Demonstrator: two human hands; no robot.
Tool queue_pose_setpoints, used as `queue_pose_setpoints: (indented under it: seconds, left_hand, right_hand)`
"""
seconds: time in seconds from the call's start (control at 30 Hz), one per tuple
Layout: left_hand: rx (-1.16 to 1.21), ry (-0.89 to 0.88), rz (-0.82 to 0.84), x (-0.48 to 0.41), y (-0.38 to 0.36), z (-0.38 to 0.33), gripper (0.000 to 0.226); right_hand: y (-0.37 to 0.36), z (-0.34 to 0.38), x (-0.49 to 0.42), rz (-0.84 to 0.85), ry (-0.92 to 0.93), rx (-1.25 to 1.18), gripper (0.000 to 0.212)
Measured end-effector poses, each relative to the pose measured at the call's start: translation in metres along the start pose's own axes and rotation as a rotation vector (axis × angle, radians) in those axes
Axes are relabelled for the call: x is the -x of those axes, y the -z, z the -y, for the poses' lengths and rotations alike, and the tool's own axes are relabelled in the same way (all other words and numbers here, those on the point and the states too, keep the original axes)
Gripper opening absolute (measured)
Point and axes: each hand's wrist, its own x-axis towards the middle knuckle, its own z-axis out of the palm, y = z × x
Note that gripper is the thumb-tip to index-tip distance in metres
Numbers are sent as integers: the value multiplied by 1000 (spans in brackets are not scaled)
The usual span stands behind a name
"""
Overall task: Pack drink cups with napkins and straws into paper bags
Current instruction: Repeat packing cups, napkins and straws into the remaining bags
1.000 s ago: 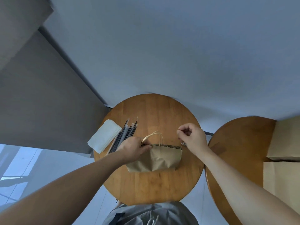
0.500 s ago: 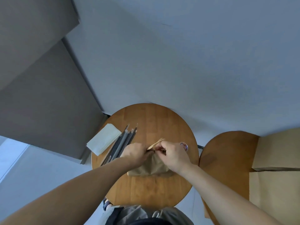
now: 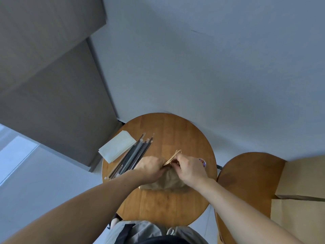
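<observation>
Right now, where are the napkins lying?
In the head view, the napkins lie at the left edge of the round table, directly beside the straws, on their left.

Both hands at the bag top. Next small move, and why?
Probably lift the paper bag by its handles and set it aside: left hand and right hand both pinch its mouth together, handles gathered, so it looks closed.

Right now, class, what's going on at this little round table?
A person at the round wooden table has the left hand and right hand gripping the top of a brown paper bag, pinching its mouth together by the looped handles. A stack of napkins and wrapped straws lie to its left.
</observation>
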Motion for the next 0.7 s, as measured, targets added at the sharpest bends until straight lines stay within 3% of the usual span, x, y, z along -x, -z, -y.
queue_pose_setpoints:
  seconds: [0.2, 0.47, 0.7]
  left_hand:
    - [-8, -7, -32, -3, -2, -2, 40]
    - [11, -19, -55, -1, -8, -2, 23]
    - [-9, -12, -46, -1, -8, -8, 35]
  right_hand:
    - [7, -2, -8, 144, -5, 72, 17]
    - [5, -9, -5, 263, 6, 128, 21]
    - [3, -15, -5, 277, -33, 120, 27]
